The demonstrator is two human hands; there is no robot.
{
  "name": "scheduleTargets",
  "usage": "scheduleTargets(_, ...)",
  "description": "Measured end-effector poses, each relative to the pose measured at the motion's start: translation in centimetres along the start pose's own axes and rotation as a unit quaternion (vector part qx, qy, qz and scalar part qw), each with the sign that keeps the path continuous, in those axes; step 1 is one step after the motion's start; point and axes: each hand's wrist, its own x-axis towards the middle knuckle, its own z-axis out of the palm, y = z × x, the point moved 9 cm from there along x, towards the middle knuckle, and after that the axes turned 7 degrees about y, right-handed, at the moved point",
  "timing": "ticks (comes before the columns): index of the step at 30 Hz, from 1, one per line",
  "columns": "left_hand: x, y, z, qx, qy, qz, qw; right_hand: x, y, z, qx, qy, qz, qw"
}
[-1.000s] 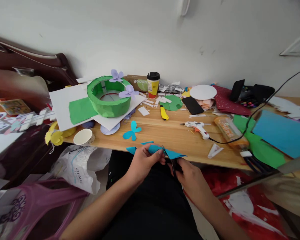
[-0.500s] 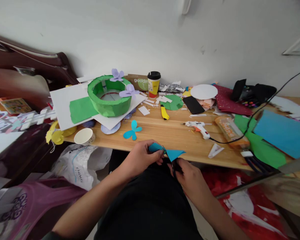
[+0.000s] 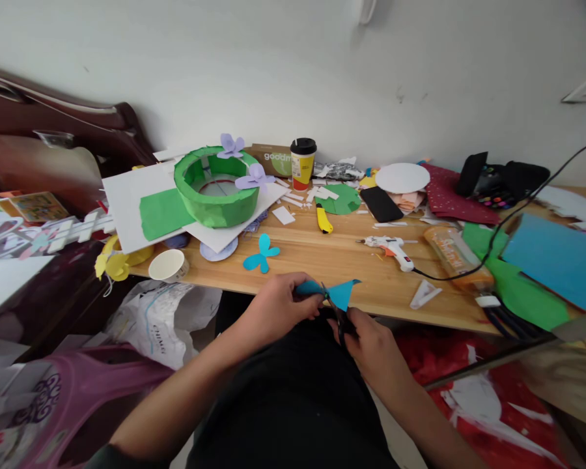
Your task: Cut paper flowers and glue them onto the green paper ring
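Note:
My left hand [image 3: 278,306] pinches a folded piece of blue paper [image 3: 340,293] just in front of the wooden table's near edge [image 3: 322,260]. My right hand [image 3: 376,345] grips black scissors [image 3: 340,319], whose blades reach up into the blue paper. A cut blue paper butterfly [image 3: 261,254] lies on the table just beyond my left hand. Farther back stands a green paper ring [image 3: 216,189] with lilac paper flowers [image 3: 254,176] on white sheets.
On the table lie a yellow utility knife [image 3: 323,219], a white glue gun [image 3: 390,249] with a black cord, a yellow cup with a black lid [image 3: 302,163], a black phone [image 3: 381,204], and blue [image 3: 557,260] and green sheets. A paper cup [image 3: 168,265] sits at the left edge, plastic bags below.
The blue paper has been turned in my left hand and looks smaller; a long strip that showed on its left a second ago is gone. Both hands stay at the table's edge.

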Motion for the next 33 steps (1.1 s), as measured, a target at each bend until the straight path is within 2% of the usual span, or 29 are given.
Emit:
scheduleTargets(5,-0.4,0.5,-0.1,-0.014,-0.006,0.012,1.0,0.0,0.3,0.2,0.003,-0.012,0.01,1.0)
scheduleTargets(14,-0.3,1.5,-0.8,0.051,-0.051,0.051,0.996,0.0,0.0,0.6,0.002,-0.015,0.0,1.0)
scheduleTargets(18,0.1,1.2,-0.9,0.02,-0.066,0.047,0.997,0.3,0.2,0.8,0.005,-0.015,0.003,1.0)
scheduleTargets(22,0.9,0.2,-0.5,-0.051,-0.088,0.034,0.994,0.5,0.7,1.2,0.006,0.0,0.002,1.0)
scheduleTargets(25,1.5,-1.2,-0.3,-0.101,-0.083,0.007,0.991,0.7,1.3,1.8,-0.004,0.002,0.003,1.0)
scheduleTargets(30,2.0,-4.0,-0.8,-0.245,-0.007,-0.064,0.967,2.0,3.6,1.5,0.018,0.103,0.036,0.994)
scheduleTargets(33,1.8,-5.1,-1.0,-0.317,0.022,-0.1,0.943,2.9,4.4,2.4,0.019,0.113,-0.022,0.993)
